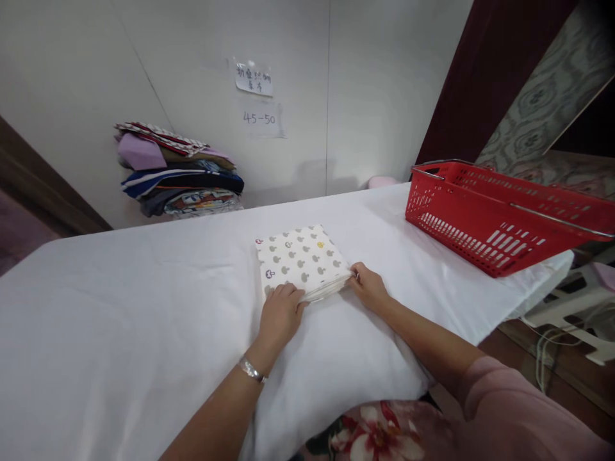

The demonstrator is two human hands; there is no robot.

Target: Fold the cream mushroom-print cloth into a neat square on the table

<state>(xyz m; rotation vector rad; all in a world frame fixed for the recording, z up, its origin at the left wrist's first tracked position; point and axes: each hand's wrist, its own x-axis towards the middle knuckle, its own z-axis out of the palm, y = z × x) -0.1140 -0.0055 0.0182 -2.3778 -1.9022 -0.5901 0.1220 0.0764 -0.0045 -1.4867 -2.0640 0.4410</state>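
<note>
A folded white cloth with grey mushroom prints (300,257) lies on the table covered in a white sheet (120,307). My left hand (280,315) rests at the cloth's near left corner, fingers curled against its edge. My right hand (368,286) pinches the near right corner of the folded cloth. A bracelet sits on my left wrist.
A red plastic basket (500,214) with metal handles stands at the table's right end. A stack of folded clothes (177,173) sits at the back left against the white wall. Two paper notes (254,80) are stuck on the wall. White furniture stands right of the table.
</note>
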